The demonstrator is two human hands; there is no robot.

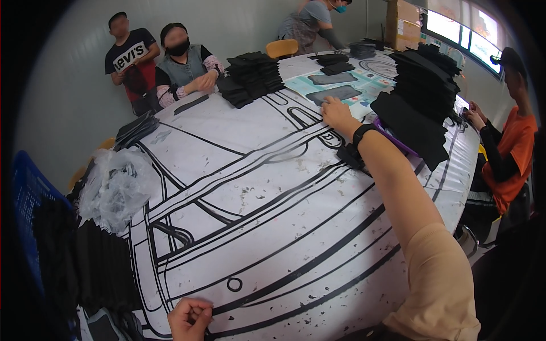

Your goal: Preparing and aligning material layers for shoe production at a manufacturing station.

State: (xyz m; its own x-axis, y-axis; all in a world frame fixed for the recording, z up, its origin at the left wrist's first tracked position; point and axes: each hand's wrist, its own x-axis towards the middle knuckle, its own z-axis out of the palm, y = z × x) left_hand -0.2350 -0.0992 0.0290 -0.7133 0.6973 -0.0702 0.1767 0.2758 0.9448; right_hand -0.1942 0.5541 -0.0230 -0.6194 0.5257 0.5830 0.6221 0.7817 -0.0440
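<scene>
My right hand (339, 115), a dark watch on its wrist, stretches across the table to the near edge of a flat grey fabric piece (335, 95). Its fingers are bent together, with the fingertips at that edge. The piece lies on a light blue printed sheet (367, 102); another grey piece (332, 78) lies just beyond it. Close to the table's near edge, my left hand (191, 320) is curled, thumb against the fingers; whatever it may hold is hidden. A tall stack of black fabric pieces (424, 85) leans beside my right hand, over a purple tray (396, 138).
Black stacks (250, 77) stand at the far side. To the left are a crumpled clear plastic bag (122, 187), dark folded pieces (105, 267) and a blue crate (31, 193). People are around the white table (273, 227), one in orange (515, 153) at right.
</scene>
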